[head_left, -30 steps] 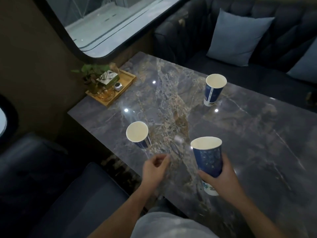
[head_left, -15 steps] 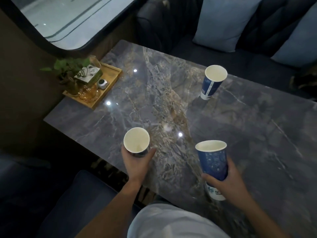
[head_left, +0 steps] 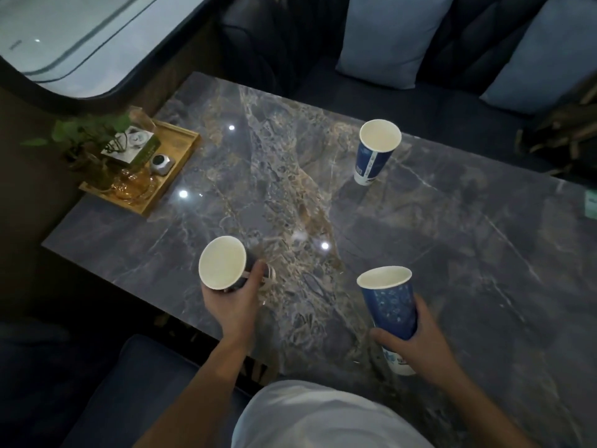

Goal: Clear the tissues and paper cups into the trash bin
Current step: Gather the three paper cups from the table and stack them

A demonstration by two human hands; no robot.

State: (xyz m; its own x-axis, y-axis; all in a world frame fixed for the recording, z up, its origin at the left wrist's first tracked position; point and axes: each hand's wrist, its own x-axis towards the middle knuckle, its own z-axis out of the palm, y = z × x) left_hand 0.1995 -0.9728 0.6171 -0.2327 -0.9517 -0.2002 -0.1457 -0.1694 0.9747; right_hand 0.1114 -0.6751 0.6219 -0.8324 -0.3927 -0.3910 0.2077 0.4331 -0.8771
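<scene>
The left hand (head_left: 231, 300) wraps a tilted paper cup (head_left: 223, 263) from below. The right hand (head_left: 416, 344) grips another cup (head_left: 389, 305) low on its side, its rim well above the fingers.

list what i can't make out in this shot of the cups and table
- Trash bin: none shows anywhere in the head view.
- Cup in the left hand: its body is tipped toward the camera, so its base is hidden.
- Cup in the right hand: the palm covers its lower part.
- Green item on the table: cut off by the right edge.
- Tray contents: too dim to read.
</scene>
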